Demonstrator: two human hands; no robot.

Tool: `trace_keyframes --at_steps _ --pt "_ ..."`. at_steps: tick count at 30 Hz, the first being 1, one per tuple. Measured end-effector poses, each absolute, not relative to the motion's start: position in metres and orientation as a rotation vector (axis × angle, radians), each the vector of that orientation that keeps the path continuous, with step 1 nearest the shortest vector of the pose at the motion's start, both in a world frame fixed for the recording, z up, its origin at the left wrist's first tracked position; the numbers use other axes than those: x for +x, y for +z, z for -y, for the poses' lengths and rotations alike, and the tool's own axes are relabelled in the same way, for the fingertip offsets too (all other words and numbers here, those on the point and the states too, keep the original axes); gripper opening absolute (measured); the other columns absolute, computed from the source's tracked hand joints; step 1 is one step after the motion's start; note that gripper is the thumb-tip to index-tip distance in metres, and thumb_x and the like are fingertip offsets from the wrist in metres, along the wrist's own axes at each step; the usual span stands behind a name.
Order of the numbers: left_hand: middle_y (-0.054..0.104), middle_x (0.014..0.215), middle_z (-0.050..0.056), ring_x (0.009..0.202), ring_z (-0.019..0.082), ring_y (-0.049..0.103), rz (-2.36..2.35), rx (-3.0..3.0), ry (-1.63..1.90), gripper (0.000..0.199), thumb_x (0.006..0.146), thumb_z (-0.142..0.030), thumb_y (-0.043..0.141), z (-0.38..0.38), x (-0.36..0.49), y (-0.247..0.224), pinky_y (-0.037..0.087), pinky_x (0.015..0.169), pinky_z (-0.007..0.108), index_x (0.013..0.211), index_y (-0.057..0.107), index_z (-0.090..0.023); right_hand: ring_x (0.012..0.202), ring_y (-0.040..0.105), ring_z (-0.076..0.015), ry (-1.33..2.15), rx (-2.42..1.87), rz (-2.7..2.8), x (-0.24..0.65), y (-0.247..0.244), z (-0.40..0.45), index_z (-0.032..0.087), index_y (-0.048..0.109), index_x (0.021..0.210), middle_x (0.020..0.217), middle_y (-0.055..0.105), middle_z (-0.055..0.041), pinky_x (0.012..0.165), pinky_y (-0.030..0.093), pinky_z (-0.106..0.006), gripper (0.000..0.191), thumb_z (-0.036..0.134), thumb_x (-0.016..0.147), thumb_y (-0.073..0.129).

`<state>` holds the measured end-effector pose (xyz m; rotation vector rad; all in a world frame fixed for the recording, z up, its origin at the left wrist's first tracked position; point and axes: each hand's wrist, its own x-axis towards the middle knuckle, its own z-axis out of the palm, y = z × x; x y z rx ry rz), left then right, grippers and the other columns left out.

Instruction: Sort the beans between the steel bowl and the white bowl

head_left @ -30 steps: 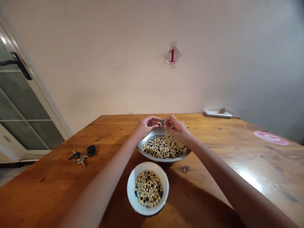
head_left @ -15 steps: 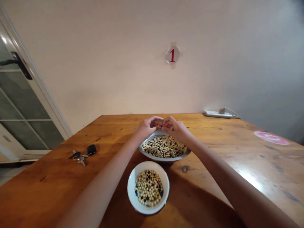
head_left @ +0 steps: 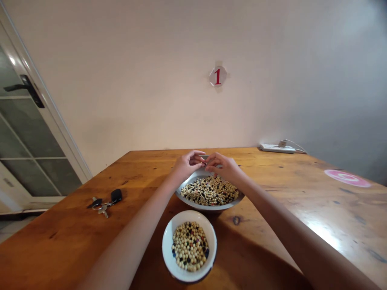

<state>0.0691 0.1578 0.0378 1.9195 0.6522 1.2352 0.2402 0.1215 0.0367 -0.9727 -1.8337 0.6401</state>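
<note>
Closest to the wearer, toward seven o'clock from a wide grey basin [head_left: 208, 207], sits a round white bowl [head_left: 167, 242] holding round cream, black and a few coloured beads [head_left: 190, 246]. Between eight and nine o'clock, metal keys with black plastic heads [head_left: 116, 195] lie on the brown varnished wooden table [head_left: 266, 177]. The basin, at the dial's centre, carries a broader bed of similar beads. Over its far side, near twelve o'clock, the bare left hand [head_left: 187, 166] and bare right hand [head_left: 226, 166] meet, fingertips touching or nearly so, each drawn into a narrow pinch. Something small and dark [head_left: 205, 163] shows between them — I cannot tell whether it is a bead, or which hand grips it. The step in hand looks like close fingertip work on it; the next move probably calls for a light, steady pinch. Farther off are a pink oval sticker [head_left: 347, 178] at three o'clock and a white power strip [head_left: 276, 148] toward two.
</note>
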Motion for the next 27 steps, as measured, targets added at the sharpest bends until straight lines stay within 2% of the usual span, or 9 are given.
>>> trace_keyframes --at_steps 9,16,20,27 --pt "0.064 0.095 0.008 0.083 0.014 0.063 -0.591 1.814 1.220 0.031 0.065 -0.010 0.065 -0.1581 0.0698 0.0383 0.049 0.084 0.032 0.094 0.056 -0.016 0.060 0.057 -0.0119 0.685 -0.948 1.798 0.2396 0.0344 -0.1246 0.021 0.049 0.079 0.067 0.059 0.0006 0.052 0.051 -0.026 0.016 0.022 0.069 0.061" --pt "0.066 0.088 0.008 0.080 0.015 0.064 -0.564 1.687 1.255 0.025 0.063 -0.013 0.067 -0.1596 0.0691 0.0399 0.048 0.085 0.034 0.086 0.057 -0.012 0.059 0.058 -0.0118 0.698 -0.930 1.738 0.2400 0.0366 -0.1238 0.020 0.049 0.082 0.064 0.059 0.0019 0.057 0.052 -0.028 0.019 0.023 0.068 0.062" --pt "0.067 0.083 0.007 0.082 0.015 0.063 -0.569 1.707 1.243 0.022 0.062 -0.013 0.068 -0.1580 0.0691 0.0405 0.048 0.085 0.033 0.082 0.059 -0.012 0.063 0.059 -0.0128 0.698 -0.935 1.750 0.2408 0.0368 -0.1247 0.020 0.055 0.091 0.070 0.061 0.0000 0.060 0.053 -0.029 0.024 0.024 0.068 0.061" --pt "0.067 0.080 0.005 0.079 0.014 0.063 -0.606 1.720 1.259 0.022 0.061 -0.018 0.070 -0.1582 0.0683 0.0397 0.048 0.084 0.033 0.080 0.061 -0.014 0.063 0.061 -0.0143 0.713 -1.001 1.766 0.2413 0.0362 -0.1235 0.021 0.055 0.091 0.068 0.064 -0.0002 0.063 0.052 -0.031 0.026 0.026 0.067 0.063"
